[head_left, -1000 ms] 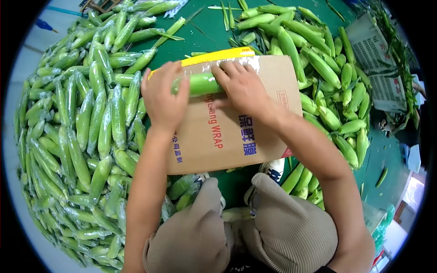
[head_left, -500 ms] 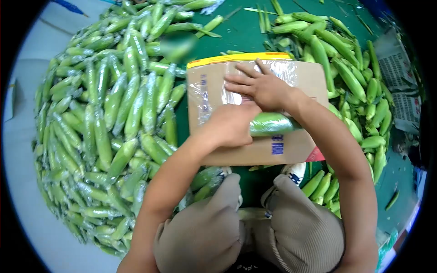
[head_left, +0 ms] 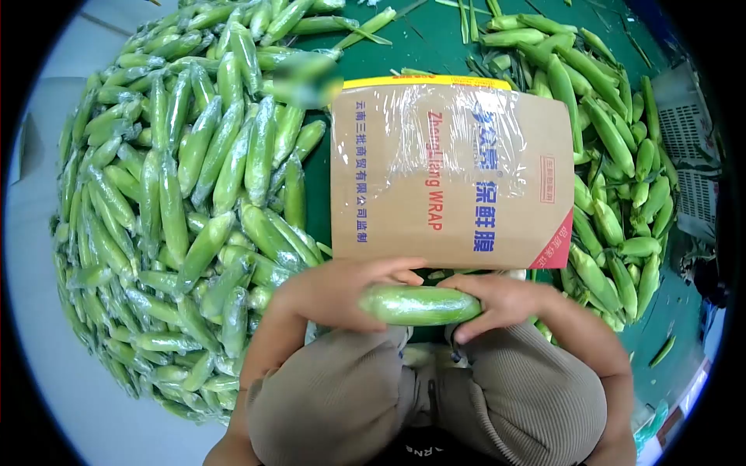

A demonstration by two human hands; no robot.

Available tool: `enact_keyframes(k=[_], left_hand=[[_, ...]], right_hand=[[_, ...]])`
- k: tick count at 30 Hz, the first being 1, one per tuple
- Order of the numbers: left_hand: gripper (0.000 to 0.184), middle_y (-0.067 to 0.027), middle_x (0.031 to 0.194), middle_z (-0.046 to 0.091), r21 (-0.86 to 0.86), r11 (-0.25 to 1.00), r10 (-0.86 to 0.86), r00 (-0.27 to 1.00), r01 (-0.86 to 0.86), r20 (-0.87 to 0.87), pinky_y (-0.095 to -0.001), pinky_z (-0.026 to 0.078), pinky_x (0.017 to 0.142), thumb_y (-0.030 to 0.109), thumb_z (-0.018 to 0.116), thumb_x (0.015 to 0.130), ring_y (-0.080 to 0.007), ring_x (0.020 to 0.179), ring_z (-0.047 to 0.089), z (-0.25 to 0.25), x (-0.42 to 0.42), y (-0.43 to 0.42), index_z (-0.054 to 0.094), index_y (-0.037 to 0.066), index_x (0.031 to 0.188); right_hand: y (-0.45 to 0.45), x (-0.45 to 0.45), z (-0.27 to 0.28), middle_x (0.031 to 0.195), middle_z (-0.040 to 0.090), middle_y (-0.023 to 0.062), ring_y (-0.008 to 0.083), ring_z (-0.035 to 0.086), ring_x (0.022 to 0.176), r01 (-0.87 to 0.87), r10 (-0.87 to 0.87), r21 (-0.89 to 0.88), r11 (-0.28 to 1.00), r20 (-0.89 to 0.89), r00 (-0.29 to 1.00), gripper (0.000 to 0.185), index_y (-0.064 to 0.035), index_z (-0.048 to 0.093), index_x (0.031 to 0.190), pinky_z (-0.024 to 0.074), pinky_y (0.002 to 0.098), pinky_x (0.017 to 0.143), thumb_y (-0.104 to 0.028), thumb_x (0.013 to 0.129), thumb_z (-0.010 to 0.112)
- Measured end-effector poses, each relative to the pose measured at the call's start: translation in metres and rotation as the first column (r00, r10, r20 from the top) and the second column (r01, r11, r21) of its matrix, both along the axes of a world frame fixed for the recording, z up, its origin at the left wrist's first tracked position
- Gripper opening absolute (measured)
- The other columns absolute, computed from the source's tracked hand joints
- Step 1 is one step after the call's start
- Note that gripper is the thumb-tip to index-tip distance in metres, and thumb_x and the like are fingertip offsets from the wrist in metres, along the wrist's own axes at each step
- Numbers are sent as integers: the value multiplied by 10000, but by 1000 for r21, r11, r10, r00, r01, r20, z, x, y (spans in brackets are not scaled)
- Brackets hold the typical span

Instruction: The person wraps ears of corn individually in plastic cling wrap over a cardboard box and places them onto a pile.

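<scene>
Just above my knees, an ear of corn [head_left: 423, 305] in its green husk lies level between my two hands, its surface shiny with plastic film. My left hand [head_left: 334, 295] is closed round its left end, somewhat blurred. At the other end my right hand [head_left: 503, 301] grips it, thumb below and fingers above. Beyond the corn is a cardboard box [head_left: 404, 225] printed with "ZhongLiang WRAP". Cling film [head_left: 420, 105] stretches over the far part of its top, by a yellow edge strip [head_left: 427, 81]. Neither hand touches the box.
A large heap of film-wrapped corn [head_left: 163, 225] spreads along my left. On my right lies a pile of corn without visible film [head_left: 610, 155], beside a grey slotted crate [head_left: 688, 147]. Loose husk leaves [head_left: 466, 19] lie on the green floor [head_left: 404, 54].
Both hands have come back from the box top toward my knees with the ear of corn. My right hand has left the film and now grips the corn's right end. The box print is uncovered.
</scene>
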State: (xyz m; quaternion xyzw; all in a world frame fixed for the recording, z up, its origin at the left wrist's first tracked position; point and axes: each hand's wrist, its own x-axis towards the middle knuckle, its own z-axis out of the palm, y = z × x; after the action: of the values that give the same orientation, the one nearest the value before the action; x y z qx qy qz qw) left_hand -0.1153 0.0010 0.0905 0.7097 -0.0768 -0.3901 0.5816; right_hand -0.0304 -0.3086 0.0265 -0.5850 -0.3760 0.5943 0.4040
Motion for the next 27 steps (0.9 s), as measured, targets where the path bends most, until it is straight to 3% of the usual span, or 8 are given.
enact_keyframes(k=[3, 4, 8, 12, 15, 17, 20, 27], left_hand=[[513, -104, 1022, 775, -13, 890, 434, 836, -457, 336, -381, 568, 994, 58, 784, 840, -258, 1098, 734, 12, 4, -1, 647, 27, 1334], [364, -116, 899, 742, -251, 471, 881, 464, -846, 90, -480, 597, 962, 8, 744, 876, -300, 1022, 744, -7, 0, -22, 634, 27, 1222], [862, -158, 1260, 567, -647, 205, 963, 268, -734, 1, -491, 623, 830, 284, 721, 955, -310, 953, 699, -25, 22, -49, 218, 125, 1636], [775, -169, 1357, 564, -180, 282, 888, 185, -942, 420, -363, 608, 750, 187, 662, 1045, -227, 884, 689, -25, 32, 20, 226, 243, 1684], [626, -156, 1493, 553, 146, 228, 868, 269, -963, 418, -395, 568, 958, 231, 650, 1061, -303, 1188, 644, -89, 40, 91, 397, 177, 1631], [575, -164, 1528, 546, 426, 396, 667, 573, -814, 476, -418, 507, 1058, 228, 647, 1056, -312, 1304, 581, -142, 28, 129, 463, 141, 1594], [510, -217, 1460, 606, 768, 357, 273, 846, -532, 458, -429, 422, 1167, 174, 678, 975, -359, 1351, 572, -190, 12, 159, 605, 44, 1463], [344, -161, 1290, 695, 258, 332, 666, 419, -907, 617, -381, 491, 1052, 126, 657, 990, -295, 1187, 661, -136, 46, 79, 676, 25, 1318]], right_hand=[[14, -37, -13, 1289, 652, 132, 210, 634, 1203, 315, -314, -31, 949, -216, 924, 748, -38, 460, 1489, 510, 366, 1037, -221, 882, 857], [24, -39, -14, 1310, 640, 124, 199, 621, 1210, 351, -344, 84, 933, -83, 935, 776, -38, 446, 1514, 511, 364, 1043, -197, 876, 858], [76, -26, -8, 1353, 600, 210, 292, 617, 1229, 428, -414, 221, 876, -111, 904, 994, -49, 266, 1623, 503, 392, 1050, -219, 835, 847], [43, 18, 3, 1417, 585, 262, 395, 563, 1332, 364, -512, 416, 833, 329, 794, 768, -67, 528, 1489, 446, 454, 1130, -357, 857, 853], [-66, 86, -12, 1241, 674, 147, 320, 634, 1178, 888, -866, 330, 321, 482, 134, 421, -65, 668, 1289, 522, 443, 1016, -185, 901, 779], [-171, 128, -67, 1341, 654, 177, 352, 607, 1266, 842, -435, 382, 381, 878, -201, 524, -46, 590, 1387, 491, 443, 1085, -119, 892, 746], [-275, 115, -98, 1393, 613, 186, 402, 563, 1314, 874, 107, -328, 360, 945, 310, 723, -64, 529, 1450, 493, 500, 1098, -169, 794, 814], [-275, 100, -87, 1307, 630, 175, 360, 639, 1156, 943, 83, 244, 228, 960, -268, 694, -87, 541, 1372, 529, 530, 940, -222, 780, 876]])
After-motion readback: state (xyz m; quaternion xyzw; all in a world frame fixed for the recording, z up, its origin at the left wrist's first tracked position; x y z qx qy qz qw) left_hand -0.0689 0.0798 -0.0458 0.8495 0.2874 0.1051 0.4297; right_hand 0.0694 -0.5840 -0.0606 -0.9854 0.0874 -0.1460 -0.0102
